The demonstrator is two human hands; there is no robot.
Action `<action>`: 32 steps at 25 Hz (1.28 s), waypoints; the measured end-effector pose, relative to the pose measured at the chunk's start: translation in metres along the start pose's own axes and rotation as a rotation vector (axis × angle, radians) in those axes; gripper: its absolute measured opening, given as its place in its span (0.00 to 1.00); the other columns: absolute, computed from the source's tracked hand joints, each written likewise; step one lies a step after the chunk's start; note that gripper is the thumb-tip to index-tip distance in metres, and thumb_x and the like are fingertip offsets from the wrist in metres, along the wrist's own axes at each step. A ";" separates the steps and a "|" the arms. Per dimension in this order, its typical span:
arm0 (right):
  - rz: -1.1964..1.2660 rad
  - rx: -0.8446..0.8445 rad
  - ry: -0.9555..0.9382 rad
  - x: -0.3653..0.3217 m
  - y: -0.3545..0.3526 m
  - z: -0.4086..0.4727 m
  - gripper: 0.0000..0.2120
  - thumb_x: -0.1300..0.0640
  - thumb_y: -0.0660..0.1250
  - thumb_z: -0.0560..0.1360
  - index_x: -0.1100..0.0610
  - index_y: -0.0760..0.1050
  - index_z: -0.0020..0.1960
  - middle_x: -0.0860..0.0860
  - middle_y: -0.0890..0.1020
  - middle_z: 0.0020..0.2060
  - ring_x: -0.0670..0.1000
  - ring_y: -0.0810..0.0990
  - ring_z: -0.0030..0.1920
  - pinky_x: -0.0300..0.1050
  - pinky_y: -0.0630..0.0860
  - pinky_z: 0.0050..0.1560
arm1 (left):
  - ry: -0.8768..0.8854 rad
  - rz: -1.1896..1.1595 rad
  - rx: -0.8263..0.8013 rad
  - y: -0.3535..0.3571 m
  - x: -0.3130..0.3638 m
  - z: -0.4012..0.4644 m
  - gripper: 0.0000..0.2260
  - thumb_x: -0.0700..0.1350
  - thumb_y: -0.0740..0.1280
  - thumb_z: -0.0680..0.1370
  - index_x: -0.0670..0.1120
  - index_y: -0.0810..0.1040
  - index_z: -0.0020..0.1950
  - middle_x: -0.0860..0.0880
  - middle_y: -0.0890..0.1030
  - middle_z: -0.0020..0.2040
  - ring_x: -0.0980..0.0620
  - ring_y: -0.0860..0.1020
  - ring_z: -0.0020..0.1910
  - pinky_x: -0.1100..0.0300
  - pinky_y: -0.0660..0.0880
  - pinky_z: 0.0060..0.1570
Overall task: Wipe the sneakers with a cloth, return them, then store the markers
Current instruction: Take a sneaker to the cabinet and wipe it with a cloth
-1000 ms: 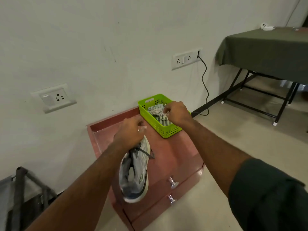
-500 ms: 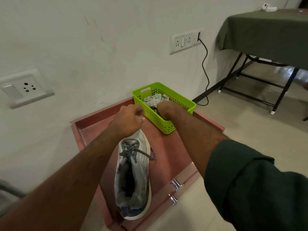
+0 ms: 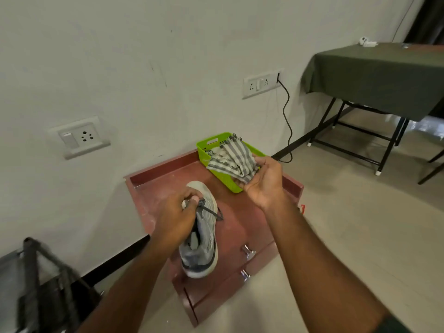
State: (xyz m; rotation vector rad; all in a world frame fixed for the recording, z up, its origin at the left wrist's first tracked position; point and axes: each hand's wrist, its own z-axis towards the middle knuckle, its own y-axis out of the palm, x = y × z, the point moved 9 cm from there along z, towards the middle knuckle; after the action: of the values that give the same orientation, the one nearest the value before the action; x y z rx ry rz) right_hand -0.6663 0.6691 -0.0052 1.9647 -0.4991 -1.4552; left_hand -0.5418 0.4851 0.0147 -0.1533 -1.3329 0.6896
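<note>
The grey sneaker hangs from my left hand over the top of the red drawer cabinet, toe pointing away from me toward the wall and heel toward me, its white sole turned to the right. My left fingers are curled tight around the tongue and laces near the front of the opening, and a dark lace end sticks out to the right of my knuckles. I cannot tell whether the heel touches the cabinet or is just above it. Up and to the right of the shoe, well apart from it, my right hand grips the striped cloth, palm turned toward me, thumb and fingers bunching one end while the rest fans out up and left, over the green basket. The basket stands at the back right corner of the cabinet top, near the wall. Both my forearms reach in from the lower edge, the left one from the lower left, the right one from the lower right with a dark sleeve at the frame's corner. Two metal knobs show on the cabinet's front, just right of the shoe's heel.
</note>
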 end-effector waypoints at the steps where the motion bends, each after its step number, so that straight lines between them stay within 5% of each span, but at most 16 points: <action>1: 0.039 -0.035 0.041 0.013 0.002 -0.027 0.10 0.58 0.63 0.76 0.58 0.80 0.54 0.56 0.85 0.46 0.55 0.83 0.45 0.49 0.78 0.46 | 0.000 -0.003 0.017 -0.006 0.004 -0.019 0.11 0.38 0.64 0.80 0.52 0.82 0.46 0.59 0.82 0.46 0.64 0.79 0.49 0.64 0.73 0.53; 6: -0.142 0.158 0.174 0.080 -0.049 -0.115 0.13 0.64 0.70 0.77 0.63 0.80 0.61 0.57 0.86 0.51 0.53 0.86 0.45 0.50 0.82 0.51 | -0.081 0.060 0.149 -0.031 -0.003 -0.100 0.08 0.41 0.67 0.79 0.51 0.81 0.55 0.54 0.82 0.51 0.62 0.78 0.47 0.66 0.71 0.47; 9: -0.151 0.201 0.177 0.084 -0.064 -0.145 0.16 0.61 0.68 0.79 0.55 0.76 0.65 0.54 0.87 0.47 0.52 0.86 0.41 0.48 0.82 0.40 | -0.091 0.041 0.084 -0.026 -0.008 -0.123 0.14 0.42 0.72 0.76 0.52 0.80 0.60 0.54 0.81 0.56 0.69 0.76 0.49 0.63 0.74 0.52; 12: -0.286 0.075 0.111 0.064 -0.034 -0.159 0.15 0.61 0.67 0.79 0.48 0.76 0.64 0.52 0.86 0.47 0.51 0.85 0.40 0.46 0.80 0.34 | 0.086 0.125 -0.023 -0.011 0.014 -0.125 0.22 0.50 0.76 0.72 0.56 0.78 0.65 0.56 0.76 0.66 0.62 0.70 0.67 0.54 0.68 0.68; 15: -0.268 -0.131 0.165 0.067 -0.003 -0.168 0.21 0.68 0.66 0.77 0.53 0.73 0.67 0.56 0.85 0.52 0.54 0.85 0.45 0.47 0.82 0.35 | 0.231 0.225 -0.099 0.008 0.030 -0.116 0.28 0.60 0.73 0.69 0.59 0.74 0.68 0.55 0.71 0.74 0.57 0.62 0.76 0.47 0.61 0.74; 18: -0.245 -0.222 0.163 0.069 0.002 -0.169 0.24 0.74 0.66 0.75 0.61 0.70 0.69 0.58 0.83 0.54 0.54 0.83 0.49 0.43 0.83 0.41 | 0.177 -0.019 -0.129 0.015 0.029 -0.107 0.28 0.57 0.75 0.70 0.57 0.76 0.69 0.57 0.76 0.70 0.59 0.71 0.71 0.46 0.70 0.70; 21: -0.306 -0.146 0.069 0.056 -0.004 -0.163 0.21 0.68 0.72 0.74 0.67 0.73 0.66 0.60 0.85 0.51 0.55 0.85 0.46 0.43 0.83 0.41 | 0.134 -0.161 -0.161 0.017 0.033 -0.098 0.26 0.54 0.77 0.71 0.54 0.78 0.68 0.57 0.82 0.61 0.60 0.79 0.62 0.49 0.76 0.63; 27: -0.321 -0.071 -0.010 0.060 0.002 -0.154 0.18 0.49 0.75 0.72 0.62 0.84 0.54 0.66 0.85 0.50 0.67 0.84 0.53 0.63 0.81 0.56 | 0.047 -0.179 -0.242 0.035 0.029 -0.093 0.26 0.55 0.77 0.71 0.53 0.76 0.67 0.57 0.84 0.57 0.58 0.82 0.58 0.49 0.78 0.60; 29: -0.284 -0.090 0.023 0.069 0.007 -0.154 0.16 0.50 0.71 0.76 0.62 0.84 0.55 0.66 0.85 0.51 0.65 0.84 0.54 0.61 0.81 0.57 | 0.047 -0.101 -0.239 0.035 0.032 -0.093 0.25 0.59 0.75 0.70 0.55 0.76 0.65 0.58 0.84 0.55 0.59 0.81 0.56 0.48 0.78 0.58; 32: -0.257 -0.203 0.065 0.072 0.015 -0.156 0.12 0.62 0.66 0.79 0.63 0.81 0.60 0.63 0.84 0.54 0.59 0.84 0.54 0.52 0.82 0.56 | 0.002 -0.071 -0.253 0.028 0.027 -0.091 0.36 0.66 0.76 0.66 0.59 0.69 0.71 0.59 0.80 0.60 0.59 0.79 0.61 0.51 0.77 0.62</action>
State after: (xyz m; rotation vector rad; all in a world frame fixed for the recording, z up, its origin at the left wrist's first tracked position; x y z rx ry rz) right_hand -0.4947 0.6541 -0.0165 1.9575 -0.0662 -1.5243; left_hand -0.4661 0.5469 0.0003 -0.3082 -1.4145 0.4593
